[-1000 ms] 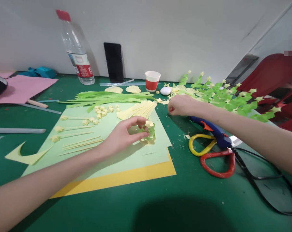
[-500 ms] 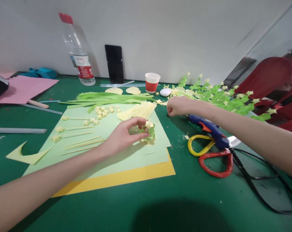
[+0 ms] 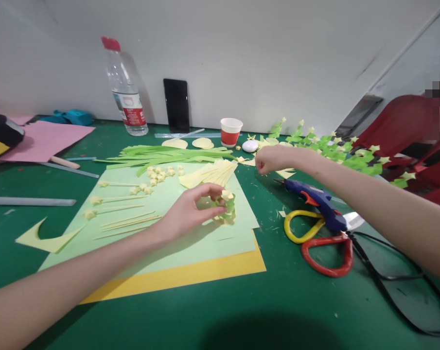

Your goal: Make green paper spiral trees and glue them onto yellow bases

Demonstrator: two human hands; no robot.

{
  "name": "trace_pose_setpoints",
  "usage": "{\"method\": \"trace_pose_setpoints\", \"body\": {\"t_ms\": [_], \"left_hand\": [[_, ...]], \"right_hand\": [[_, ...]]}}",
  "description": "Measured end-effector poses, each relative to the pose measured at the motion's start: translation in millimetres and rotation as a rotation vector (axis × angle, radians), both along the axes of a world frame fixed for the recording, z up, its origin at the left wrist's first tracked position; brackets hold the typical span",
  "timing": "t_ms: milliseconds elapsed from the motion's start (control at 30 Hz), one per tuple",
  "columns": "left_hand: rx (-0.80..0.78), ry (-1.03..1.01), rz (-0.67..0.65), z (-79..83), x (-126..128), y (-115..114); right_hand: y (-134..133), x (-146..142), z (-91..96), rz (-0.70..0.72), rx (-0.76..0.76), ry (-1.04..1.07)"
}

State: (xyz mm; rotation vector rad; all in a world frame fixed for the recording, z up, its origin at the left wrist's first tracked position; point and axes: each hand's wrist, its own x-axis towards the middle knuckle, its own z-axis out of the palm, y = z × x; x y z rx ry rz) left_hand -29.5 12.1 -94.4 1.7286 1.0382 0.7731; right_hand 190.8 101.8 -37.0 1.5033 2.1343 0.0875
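My left hand (image 3: 190,211) is closed in a pinch on a small paper flower (image 3: 227,206) with a pale yellow star head and a green wrapped stem, resting on the light green sheet (image 3: 205,243). My right hand (image 3: 272,159) is curled closed above the table, left of the blue glue gun (image 3: 316,197); I cannot make out anything inside its fingers. Pale yellow paper strips (image 3: 210,174) lie between the two hands. Small yellow stars (image 3: 161,174) and thin stems (image 3: 127,221) lie on the sheet to the left.
Red and yellow scissors (image 3: 322,238) lie by the glue gun, with its black cord (image 3: 387,277). Green strips (image 3: 161,154), a paper cup (image 3: 230,132), water bottle (image 3: 127,92), dark phone (image 3: 176,104) and finished green stems (image 3: 343,155) stand further back. Pink paper (image 3: 44,141) lies left.
My right hand has drawn slightly left and back, away from the glue gun. My left hand keeps its pinch on the flower. The view has tilted up a little.
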Motion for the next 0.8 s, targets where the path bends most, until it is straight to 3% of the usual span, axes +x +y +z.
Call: {"method": "trace_pose_setpoints", "body": {"t_ms": [200, 367, 500, 800], "left_hand": [[0.019, -0.002, -0.007, 0.2, -1, 1], [-0.017, -0.029, 0.0, -1.3, -1, -1], [-0.029, -0.044, 0.01, -1.4, 0, -2], [-0.019, -0.027, 0.02, -1.4, 0, -1]], "right_hand": [[13, 20, 6.3, -0.12, 0.195, 0.025], [18, 30, -1.9, -0.089, 0.26, 0.136], [12, 29, -4.1, -0.031, 0.213, 0.207], [-26, 6, -14.9, 0.095, 0.019, 0.269]]}}
